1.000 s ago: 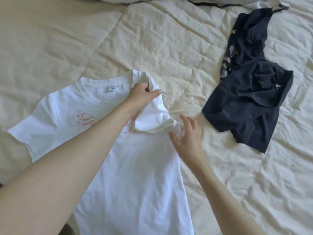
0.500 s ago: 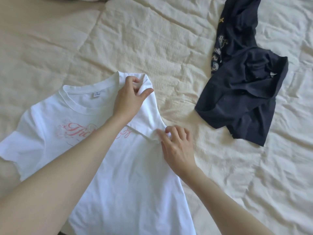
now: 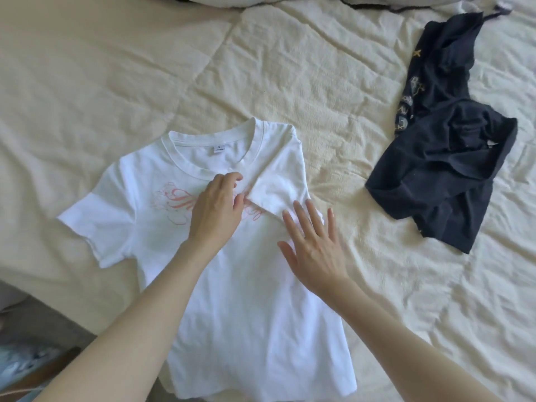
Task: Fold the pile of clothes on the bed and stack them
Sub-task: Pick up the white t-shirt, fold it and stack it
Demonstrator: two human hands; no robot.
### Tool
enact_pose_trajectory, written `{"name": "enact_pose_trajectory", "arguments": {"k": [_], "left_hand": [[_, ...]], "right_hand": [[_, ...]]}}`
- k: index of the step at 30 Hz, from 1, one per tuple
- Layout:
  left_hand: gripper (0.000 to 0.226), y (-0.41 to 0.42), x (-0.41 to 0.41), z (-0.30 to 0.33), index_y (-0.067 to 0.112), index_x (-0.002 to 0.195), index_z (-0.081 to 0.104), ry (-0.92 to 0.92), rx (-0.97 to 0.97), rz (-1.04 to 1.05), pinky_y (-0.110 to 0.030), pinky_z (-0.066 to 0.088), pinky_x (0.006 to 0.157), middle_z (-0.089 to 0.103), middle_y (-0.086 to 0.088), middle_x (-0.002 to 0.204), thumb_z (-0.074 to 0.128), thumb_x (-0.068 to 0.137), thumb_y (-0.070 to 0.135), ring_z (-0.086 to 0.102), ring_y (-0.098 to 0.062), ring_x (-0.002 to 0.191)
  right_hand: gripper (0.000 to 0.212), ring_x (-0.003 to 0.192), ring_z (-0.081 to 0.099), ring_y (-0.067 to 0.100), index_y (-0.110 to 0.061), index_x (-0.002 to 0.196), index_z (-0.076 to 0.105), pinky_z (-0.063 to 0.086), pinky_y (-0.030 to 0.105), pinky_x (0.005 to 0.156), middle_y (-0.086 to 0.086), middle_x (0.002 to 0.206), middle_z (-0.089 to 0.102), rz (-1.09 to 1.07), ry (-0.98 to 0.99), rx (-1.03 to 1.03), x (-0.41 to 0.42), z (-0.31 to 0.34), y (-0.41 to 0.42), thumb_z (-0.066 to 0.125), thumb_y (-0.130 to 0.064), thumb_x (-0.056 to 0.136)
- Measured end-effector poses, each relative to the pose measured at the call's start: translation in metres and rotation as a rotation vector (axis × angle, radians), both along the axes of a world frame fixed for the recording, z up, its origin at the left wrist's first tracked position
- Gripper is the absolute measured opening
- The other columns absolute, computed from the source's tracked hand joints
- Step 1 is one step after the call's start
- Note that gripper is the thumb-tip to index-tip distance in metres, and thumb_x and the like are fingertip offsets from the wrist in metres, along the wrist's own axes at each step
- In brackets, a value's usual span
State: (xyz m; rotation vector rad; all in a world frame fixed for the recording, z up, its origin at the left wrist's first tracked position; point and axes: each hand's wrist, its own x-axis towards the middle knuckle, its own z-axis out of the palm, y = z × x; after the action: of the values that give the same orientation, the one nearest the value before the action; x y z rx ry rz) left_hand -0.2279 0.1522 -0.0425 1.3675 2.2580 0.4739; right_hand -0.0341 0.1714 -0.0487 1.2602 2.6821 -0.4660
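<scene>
Cream quilted bed (image 3: 290, 68) under me: white T-shirt (image 3: 246, 285) lies flat, one sleeve (image 3: 275, 190) folded in. My left hand (image 3: 216, 210), fingers loosely bent, and right hand (image 3: 316, 245), fingers spread, press it. Navy garment (image 3: 452, 175) lies crumpled beside it; nothing stacked yet.

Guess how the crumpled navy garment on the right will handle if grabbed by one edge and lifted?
Probably floppy: the navy garment lies bunched in soft folds on the quilt, holding no shape. It would likely hang and unfurl, trailing its strap. It seems light, thin fabric. Pushed, it would probably bunch up on the wrinkled quilt instead of sliding.
</scene>
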Motion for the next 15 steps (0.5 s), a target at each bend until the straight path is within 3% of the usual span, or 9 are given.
{"name": "enact_pose_trajectory", "arguments": {"k": [5, 9, 12, 14, 15], "left_hand": [[0.033, -0.086, -0.057, 0.029, 0.001, 0.116, 0.058, 0.115, 0.103, 0.127, -0.042, 0.038, 0.094, 0.059, -0.015, 0.116, 0.059, 0.083, -0.004, 0.052, -0.036, 0.112], [0.036, -0.127, -0.125, 0.034, -0.002, 0.123, 0.053, 0.117, 0.054, 0.411, -0.035, 0.030, 0.100, 0.053, -0.018, 0.126, 0.055, 0.088, 0.001, 0.043, -0.034, 0.120], [0.035, -0.130, -0.171, 0.028, 0.004, 0.125, 0.050, -0.159, -0.013, 0.709, -0.027, 0.037, 0.095, 0.053, -0.013, 0.123, 0.056, 0.092, 0.014, 0.048, -0.024, 0.114], [0.005, -0.126, -0.192, 0.024, 0.022, 0.096, 0.054, -0.355, -0.005, 0.843, -0.022, 0.041, 0.076, 0.057, -0.003, 0.100, 0.058, 0.092, 0.021, 0.050, -0.017, 0.095], [0.011, -0.123, -0.200, 0.024, 0.025, 0.086, 0.051, -0.410, -0.012, 0.866, -0.024, 0.040, 0.070, 0.055, -0.002, 0.092, 0.060, 0.091, 0.022, 0.050, -0.016, 0.087]], "right_hand": [[0.053, 0.132, 0.043, 0.036, -0.013, 0.135, 0.052, 0.031, 0.059, 0.106, 0.016, 0.143, 0.045, 0.094, 0.078, -0.078, -0.056, 0.013, -0.036, 0.064, -0.034, 0.088], [0.055, 0.145, 0.009, 0.032, -0.018, 0.150, 0.025, -0.002, 0.053, 0.114, 0.009, 0.158, 0.014, 0.219, 0.134, -0.221, -0.121, 0.016, -0.083, 0.039, -0.038, 0.100], [0.056, 0.146, -0.002, 0.028, -0.018, 0.151, 0.016, -0.015, 0.049, 0.112, 0.005, 0.160, 0.003, 0.310, 0.169, -0.250, -0.165, 0.016, -0.114, 0.034, -0.036, 0.101], [0.058, 0.146, -0.006, 0.024, -0.019, 0.152, 0.012, -0.018, 0.047, 0.112, 0.002, 0.160, -0.003, 0.355, 0.135, -0.238, -0.188, 0.012, -0.127, 0.033, -0.036, 0.101], [0.059, 0.146, -0.008, 0.022, -0.019, 0.152, 0.009, -0.018, 0.046, 0.112, 0.001, 0.160, -0.005, 0.368, 0.098, -0.234, -0.196, 0.009, -0.131, 0.033, -0.037, 0.101]]}}
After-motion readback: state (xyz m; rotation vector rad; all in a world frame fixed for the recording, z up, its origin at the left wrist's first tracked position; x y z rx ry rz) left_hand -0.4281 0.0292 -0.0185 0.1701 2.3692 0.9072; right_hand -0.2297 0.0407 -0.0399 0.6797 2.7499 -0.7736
